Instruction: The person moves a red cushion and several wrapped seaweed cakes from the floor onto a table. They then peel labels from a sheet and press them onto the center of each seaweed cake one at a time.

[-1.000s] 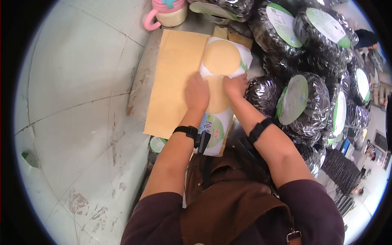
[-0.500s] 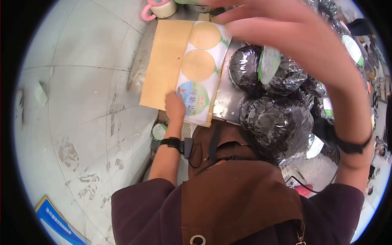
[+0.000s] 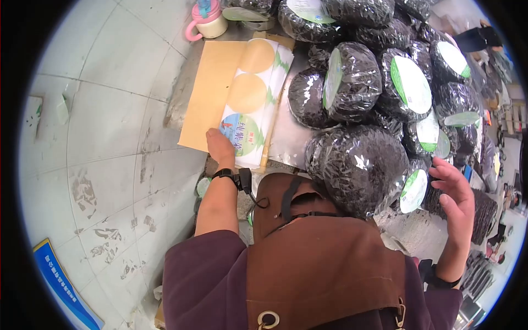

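My left hand (image 3: pixel 220 148) has its fingers together on the lower left part of a white label sheet (image 3: pixel 254 104), at the edge of a round blue and green label (image 3: pixel 242 133). Two plain tan circles show above that label. Under the sheet lies tan backing paper (image 3: pixel 206 91). At the right, my right hand (image 3: pixel 455 199) is raised with its fingers apart and nothing in it. It is beside a dark, plastic-wrapped round package (image 3: pixel 360 168) whose side bears a white and green label (image 3: pixel 413 191).
Several more dark wrapped packages (image 3: pixel 352 82), many with round labels, are piled at the top and right. A pink-handled cup (image 3: pixel 210 25) stands beyond the paper. Pale floor tiles (image 3: pixel 110 132) spread at the left, with a blue sign (image 3: pixel 63 286) at the lower left.
My right hand has moved from above the label sheet down to the right side, beside the packages. My left hand stays at the sheet. The whole view has shifted slightly.
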A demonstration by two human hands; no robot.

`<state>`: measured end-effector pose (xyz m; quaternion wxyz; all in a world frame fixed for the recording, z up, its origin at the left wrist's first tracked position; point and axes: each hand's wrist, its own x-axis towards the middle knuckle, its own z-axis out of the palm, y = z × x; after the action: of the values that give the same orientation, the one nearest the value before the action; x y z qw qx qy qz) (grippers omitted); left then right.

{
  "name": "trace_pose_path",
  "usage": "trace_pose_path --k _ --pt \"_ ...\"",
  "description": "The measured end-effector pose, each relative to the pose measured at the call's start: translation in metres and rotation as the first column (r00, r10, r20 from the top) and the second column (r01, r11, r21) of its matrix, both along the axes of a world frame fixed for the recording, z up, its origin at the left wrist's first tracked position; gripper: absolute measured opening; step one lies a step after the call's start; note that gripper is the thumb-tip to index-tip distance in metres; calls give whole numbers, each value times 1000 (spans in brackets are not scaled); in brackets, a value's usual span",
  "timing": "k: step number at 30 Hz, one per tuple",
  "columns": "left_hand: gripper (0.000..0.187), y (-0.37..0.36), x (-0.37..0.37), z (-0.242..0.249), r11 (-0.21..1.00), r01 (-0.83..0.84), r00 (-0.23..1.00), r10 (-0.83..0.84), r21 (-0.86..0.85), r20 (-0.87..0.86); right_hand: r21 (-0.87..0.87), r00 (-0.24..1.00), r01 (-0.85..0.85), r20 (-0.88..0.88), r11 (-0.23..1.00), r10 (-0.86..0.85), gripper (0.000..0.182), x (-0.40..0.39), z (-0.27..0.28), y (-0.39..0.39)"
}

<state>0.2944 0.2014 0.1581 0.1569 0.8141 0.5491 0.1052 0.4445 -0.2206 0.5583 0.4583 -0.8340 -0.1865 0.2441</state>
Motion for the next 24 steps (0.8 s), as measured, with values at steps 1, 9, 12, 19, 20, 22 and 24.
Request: trace_pose_path --k 1,9,12,19,20,22,24 --pt "16 -2 -1 -1 1000 -25 998 24 6 51 -1 1000 12 -6 1000 -12 48 -3 -7 -6" --pt "14 1 -11 19 995 80 965 -90 53 245 -61 999 2 33 998 0 41 -12 -18 -7" --pt "13 -31 -7 102 954 295 893 -292 43 343 -92 968 25 250 995 -1 45 -8 -17 -5" --pt "6 -146 23 335 315 893 329 27 -321 944 287 980 -33 -177 957 87 67 -22 -49 33" --pt "6 -158 29 345 180 922 341 44 -343 939 356 922 -36 -348 934 169 61 -26 -55 32" --pt "7 -172 41 348 35 935 352 48 -353 935 399 881 68 -454 914 133 51 -32 -57 24" --pt "9 -180 58 331 130 877 475 -101 -462 874 359 893 209 -449 910 -28 41 -28 -67 7"
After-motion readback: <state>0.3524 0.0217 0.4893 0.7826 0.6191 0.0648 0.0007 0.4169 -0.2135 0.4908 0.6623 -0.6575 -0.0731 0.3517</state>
